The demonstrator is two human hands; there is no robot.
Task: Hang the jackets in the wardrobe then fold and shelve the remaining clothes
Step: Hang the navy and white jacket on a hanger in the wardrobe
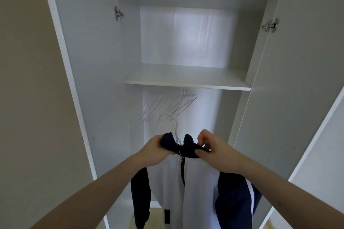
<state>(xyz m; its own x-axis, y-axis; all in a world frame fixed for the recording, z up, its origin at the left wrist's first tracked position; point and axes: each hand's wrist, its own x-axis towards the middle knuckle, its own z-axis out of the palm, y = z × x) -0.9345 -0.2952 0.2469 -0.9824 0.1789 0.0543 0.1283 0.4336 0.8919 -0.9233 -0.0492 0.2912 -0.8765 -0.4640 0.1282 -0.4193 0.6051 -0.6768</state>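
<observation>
Below the wardrobe shelf, bare white hangers (rail hidden); before them, left hand and right hand grip a hangered jacket by its navy collar.

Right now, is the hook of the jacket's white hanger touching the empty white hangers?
Cannot tell. In the head view the hook overlaps the empty white wire hangers, but depth is unclear.

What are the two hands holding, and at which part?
Both hold the white and navy jacket by its navy collar: the left hand at the collar's left end, the right hand at its right end.
</observation>
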